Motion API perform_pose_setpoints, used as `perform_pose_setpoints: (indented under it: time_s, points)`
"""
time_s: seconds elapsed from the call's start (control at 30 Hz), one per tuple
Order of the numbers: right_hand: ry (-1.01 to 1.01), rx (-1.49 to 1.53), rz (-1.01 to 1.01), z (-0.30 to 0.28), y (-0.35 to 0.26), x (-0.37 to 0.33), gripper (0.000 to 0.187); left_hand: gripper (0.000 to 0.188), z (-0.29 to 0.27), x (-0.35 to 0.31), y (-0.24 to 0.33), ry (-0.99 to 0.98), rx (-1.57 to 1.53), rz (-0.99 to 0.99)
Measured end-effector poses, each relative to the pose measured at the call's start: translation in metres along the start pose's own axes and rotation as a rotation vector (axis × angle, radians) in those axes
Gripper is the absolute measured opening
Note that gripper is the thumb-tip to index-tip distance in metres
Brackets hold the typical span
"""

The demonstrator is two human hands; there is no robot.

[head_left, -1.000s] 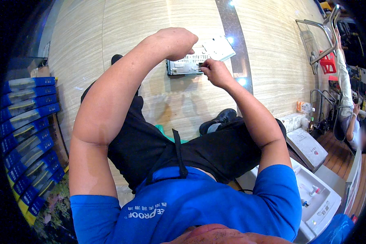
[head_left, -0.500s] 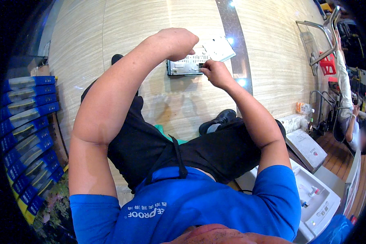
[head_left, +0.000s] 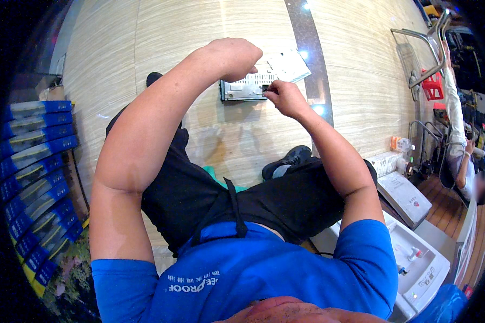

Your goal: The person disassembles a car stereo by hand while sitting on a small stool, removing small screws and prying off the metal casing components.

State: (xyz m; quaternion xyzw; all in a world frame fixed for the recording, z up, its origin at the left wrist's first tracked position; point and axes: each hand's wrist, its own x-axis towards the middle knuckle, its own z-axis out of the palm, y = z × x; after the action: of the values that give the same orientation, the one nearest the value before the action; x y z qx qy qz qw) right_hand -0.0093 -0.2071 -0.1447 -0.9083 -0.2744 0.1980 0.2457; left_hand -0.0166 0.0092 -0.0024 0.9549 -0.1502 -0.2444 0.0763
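A flat silver metal electronics box (head_left: 244,92) with slotted metalwork and a dark front edge lies on the tiled floor in front of me. Over its far left part, my left hand (head_left: 236,57) is curled closed with the back of the hand upward; whatever its fingers hold is hidden beneath. At the box's right end, my right hand (head_left: 286,98) pinches thumb and fingers together beside a dark gap in the casing. What sits in that pinch is too small to make out. A thin pale metal plate (head_left: 291,65) lies just behind the box, to the right.
Stacked blue boxes (head_left: 37,145) stand at the left. On the right are a metal-framed chair (head_left: 431,40), a red stool (head_left: 432,85), a bottle (head_left: 401,144), a white water dispenser (head_left: 415,264) and a seated person (head_left: 463,172). My shoe (head_left: 290,161) rests near the box.
Both hands keep nearly the same place and grip at the box. The whole view has shifted very slightly; nothing else has visibly moved.
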Motion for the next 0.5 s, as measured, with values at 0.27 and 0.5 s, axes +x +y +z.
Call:
perform_pose_setpoints:
  time_s: [0.27,0.5]
  points:
    - [-0.014,0.173,0.001,0.001,0.003,0.0,0.02,0.029,0.001,0.002,-0.001,-0.011,-0.033,0.011]
    - [-0.029,0.07,0.069,-0.002,-0.003,0.001,0.021,0.028,0.005,0.003,-0.002,0.004,0.01,-0.002]
